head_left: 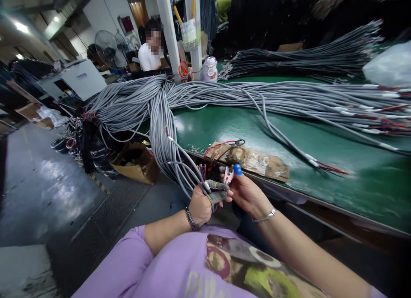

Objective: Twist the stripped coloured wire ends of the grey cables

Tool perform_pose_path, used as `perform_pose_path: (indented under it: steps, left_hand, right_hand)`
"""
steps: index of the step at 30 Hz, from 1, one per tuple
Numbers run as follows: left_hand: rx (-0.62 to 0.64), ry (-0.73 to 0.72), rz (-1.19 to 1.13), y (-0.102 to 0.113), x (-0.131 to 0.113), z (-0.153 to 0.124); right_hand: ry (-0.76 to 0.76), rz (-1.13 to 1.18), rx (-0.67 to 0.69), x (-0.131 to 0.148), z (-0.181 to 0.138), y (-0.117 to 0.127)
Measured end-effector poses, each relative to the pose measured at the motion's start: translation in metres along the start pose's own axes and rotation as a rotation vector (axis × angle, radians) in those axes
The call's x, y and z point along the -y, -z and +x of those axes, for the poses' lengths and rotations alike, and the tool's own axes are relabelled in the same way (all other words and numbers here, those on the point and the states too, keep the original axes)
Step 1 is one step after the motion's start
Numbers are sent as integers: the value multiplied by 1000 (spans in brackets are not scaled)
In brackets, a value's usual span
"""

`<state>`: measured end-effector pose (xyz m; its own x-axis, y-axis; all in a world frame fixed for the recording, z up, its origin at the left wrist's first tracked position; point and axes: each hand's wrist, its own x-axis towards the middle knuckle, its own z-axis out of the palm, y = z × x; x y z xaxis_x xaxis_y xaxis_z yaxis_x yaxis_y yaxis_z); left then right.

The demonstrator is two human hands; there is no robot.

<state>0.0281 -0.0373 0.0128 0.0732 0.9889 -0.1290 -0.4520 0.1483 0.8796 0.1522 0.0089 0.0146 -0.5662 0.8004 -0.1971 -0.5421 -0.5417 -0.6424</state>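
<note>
My left hand (201,206) is closed round the end of a grey cable (189,178), in front of the table edge. Dark grey covers sit on its thumb and forefinger. Several thin coloured wires (201,171) fan out of cable ends just above this hand. Close beside it, my right hand (248,193) pinches a small pale pink clip-like piece (228,175); a blue cover wraps its thumb tip. The fingertips of both hands nearly meet, and whether a wire touches the pink piece is too small to tell. Behind them lies a worn wooden board (257,161) with red and black leads.
Long grey cable bundles (224,92) cross the green table (205,126) and hang over its near edge. A cardboard box (136,163) stands on the floor to the left. White posts (168,32), a lilac container (210,70) and a seated person (150,54) are farther back.
</note>
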Motion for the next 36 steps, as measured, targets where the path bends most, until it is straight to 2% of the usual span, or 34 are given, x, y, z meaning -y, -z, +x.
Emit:
perform_pose_path:
  steps: [8, 12, 15, 18, 21, 24, 27, 29, 31, 36]
  left_hand:
    - [-13, 29, 49, 3, 4, -1]
    - [-13, 46, 83, 10, 5, -6]
    - [38, 88, 143, 17, 6, -10]
    - [113, 63, 199, 22, 7, -13]
    - [132, -3, 265, 25, 9, -16]
    - [89, -32, 348, 25, 14, -19]
    - [100, -48, 418, 24, 21, -23]
    - [139, -83, 480, 24, 26, -26]
    - [171, -126, 554, 26, 30, -29]
    - [245, -125, 582, 39, 35, -37]
  right_hand:
    - [15, 36, -80, -7, 2, 5]
    - [57, 67, -189, -11, -1, 18]
    - [44, 47, -275, -12, -6, 31]
    - [21, -11, -344, -11, -15, 39]
    - [76, -203, -409, -11, -28, 39]
    - [255, -552, -420, -13, -43, 30]
    - [432, -877, -285, -18, -55, 16]
    - [512, -1063, -179, -23, -58, 7]
    - [569, -1217, -133, -29, -60, 1]
    - [612, -1337, -75, -41, -61, -5]
